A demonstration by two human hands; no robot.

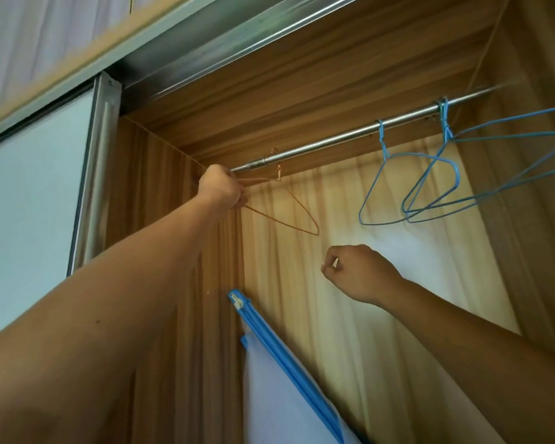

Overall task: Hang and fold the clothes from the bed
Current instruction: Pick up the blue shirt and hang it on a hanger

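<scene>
Wood-grain wardrobe walls close round a metal rail overhead. Our left hand grips one end of a thin orange wire hanger, whose hook appears to sit over the rail near its left end. Blue hangers hang bare further right. Our right hand hovers below, fingers curled, holding nothing. We judge we are fetching a hanger for a garment; next, the hook must lift clear of the rail. Neither clothes nor bed are in view. The hanger looks light and easily bent.
</scene>
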